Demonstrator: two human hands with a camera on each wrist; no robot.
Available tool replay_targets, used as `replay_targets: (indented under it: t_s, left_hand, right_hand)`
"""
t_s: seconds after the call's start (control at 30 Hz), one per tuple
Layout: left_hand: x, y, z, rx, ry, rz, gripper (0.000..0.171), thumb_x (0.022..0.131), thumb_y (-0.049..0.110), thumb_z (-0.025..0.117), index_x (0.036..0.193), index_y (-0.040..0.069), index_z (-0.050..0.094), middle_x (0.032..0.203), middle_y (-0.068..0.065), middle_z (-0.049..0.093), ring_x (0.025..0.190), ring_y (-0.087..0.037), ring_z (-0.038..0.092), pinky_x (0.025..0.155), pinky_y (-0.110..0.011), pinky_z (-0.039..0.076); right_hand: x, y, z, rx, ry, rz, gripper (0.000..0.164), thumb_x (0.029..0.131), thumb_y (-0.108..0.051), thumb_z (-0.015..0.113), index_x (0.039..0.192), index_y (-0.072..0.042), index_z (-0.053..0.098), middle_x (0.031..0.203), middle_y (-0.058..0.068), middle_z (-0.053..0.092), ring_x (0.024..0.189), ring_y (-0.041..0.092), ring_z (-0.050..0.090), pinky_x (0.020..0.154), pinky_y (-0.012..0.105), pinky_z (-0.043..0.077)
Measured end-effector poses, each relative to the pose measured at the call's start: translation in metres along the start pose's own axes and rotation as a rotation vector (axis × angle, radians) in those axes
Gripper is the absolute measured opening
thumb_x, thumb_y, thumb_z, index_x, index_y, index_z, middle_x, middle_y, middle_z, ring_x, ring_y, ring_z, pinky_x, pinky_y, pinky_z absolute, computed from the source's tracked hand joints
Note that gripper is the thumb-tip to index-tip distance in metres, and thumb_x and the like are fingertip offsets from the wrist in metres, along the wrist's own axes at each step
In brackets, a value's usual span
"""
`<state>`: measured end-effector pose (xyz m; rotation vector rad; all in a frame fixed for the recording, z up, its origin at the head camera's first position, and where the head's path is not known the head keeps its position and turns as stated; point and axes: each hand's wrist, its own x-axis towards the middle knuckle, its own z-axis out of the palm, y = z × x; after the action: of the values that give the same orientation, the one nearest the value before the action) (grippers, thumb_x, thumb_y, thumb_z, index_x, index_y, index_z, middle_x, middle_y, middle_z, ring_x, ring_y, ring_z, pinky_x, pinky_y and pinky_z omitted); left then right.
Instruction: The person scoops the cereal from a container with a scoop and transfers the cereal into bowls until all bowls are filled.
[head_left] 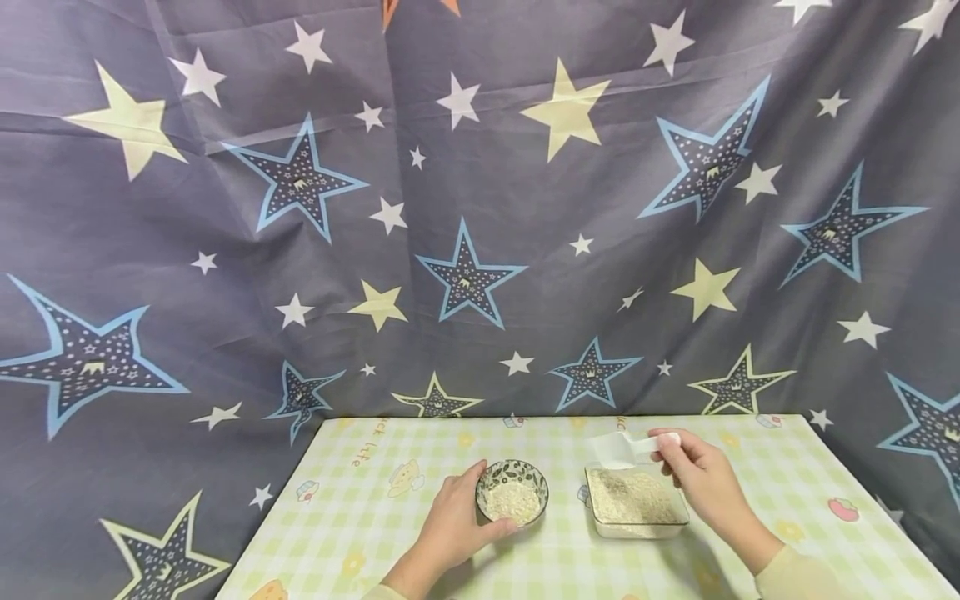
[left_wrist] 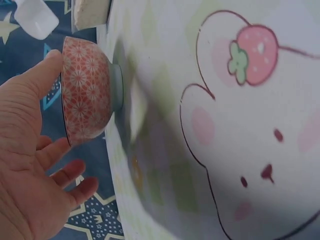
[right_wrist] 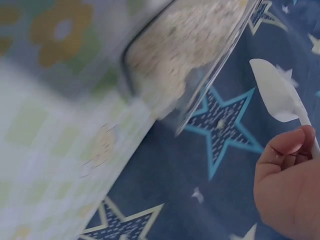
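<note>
My left hand (head_left: pixel 453 518) holds a small bowl (head_left: pixel 528 475) by its rim, thumb on one side and fingers on the other. The bowl has a leafy pattern inside and pale flakes like oats in it; its outside is red with white flowers (left_wrist: pixel 87 90) in the left wrist view. Whether its foot touches the table, I cannot tell. Between thumb and fingers, my right hand (head_left: pixel 708 483) pinches the handle of a white plastic scoop (head_left: pixel 617 451). That scoop is in the air above the back edge of a clear rectangular container (head_left: pixel 637 530) of similar flakes.
A cloth with green checks and cartoon prints (head_left: pixel 330 517) covers the table. Behind it hangs a dark curtain with stars (head_left: pixel 480 192). The container stands to the right of the bowl, with a gap between them.
</note>
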<state>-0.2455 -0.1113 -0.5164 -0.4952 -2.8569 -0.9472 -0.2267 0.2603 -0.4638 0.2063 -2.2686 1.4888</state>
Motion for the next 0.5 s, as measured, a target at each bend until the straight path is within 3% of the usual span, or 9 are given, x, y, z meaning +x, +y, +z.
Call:
replay_targets:
  t_s: [0.1, 0.27, 0.37, 0.5]
  left_hand:
    - [0.0, 0.005, 0.002, -0.012, 0.014, 0.025, 0.108, 0.08, 0.06, 0.088, 0.162, 0.006, 0.043, 0.155, -0.018, 0.058, 0.138, -0.038, 0.056, 0.116, -0.063, 0.049]
    - [0.003, 0.021, 0.005, -0.047, 0.029, 0.087, 0.102, 0.084, 0.057, 0.086, 0.163, 0.01, 0.042, 0.158, -0.012, 0.056, 0.143, -0.032, 0.055, 0.12, -0.058, 0.048]
    - [0.004, 0.033, 0.007, -0.07, 0.02, 0.124, 0.099, 0.086, 0.058, 0.084, 0.164, 0.012, 0.041, 0.16, -0.009, 0.055, 0.146, -0.031, 0.054, 0.121, -0.058, 0.047]
    - [0.005, 0.05, 0.013, -0.085, -0.026, 0.148, 0.096, 0.09, 0.057, 0.081, 0.165, 0.016, 0.039, 0.165, -0.007, 0.051, 0.151, -0.037, 0.049, 0.121, -0.062, 0.045]
  right_hand:
    - [0.001, 0.011, -0.015, 0.079, -0.005, 0.102, 0.029, 0.113, -0.021, 0.055, 0.121, 0.001, 0.073, 0.08, -0.014, 0.07, 0.065, 0.007, 0.059, 0.053, 0.024, 0.052]
    - [0.004, 0.023, -0.037, 0.2, -0.02, 0.248, 0.022, 0.113, -0.03, 0.057, 0.112, -0.023, 0.078, 0.082, -0.013, 0.074, 0.069, 0.006, 0.06, 0.057, 0.023, 0.052]
    - [0.006, 0.027, -0.045, 0.255, -0.034, 0.292, 0.02, 0.112, -0.032, 0.058, 0.108, -0.031, 0.077, 0.083, -0.012, 0.075, 0.07, 0.005, 0.061, 0.058, 0.022, 0.051]
    - [0.004, 0.032, -0.052, 0.279, -0.05, 0.316, 0.021, 0.112, -0.031, 0.057, 0.106, -0.033, 0.077, 0.083, -0.013, 0.075, 0.071, 0.005, 0.061, 0.059, 0.023, 0.051]
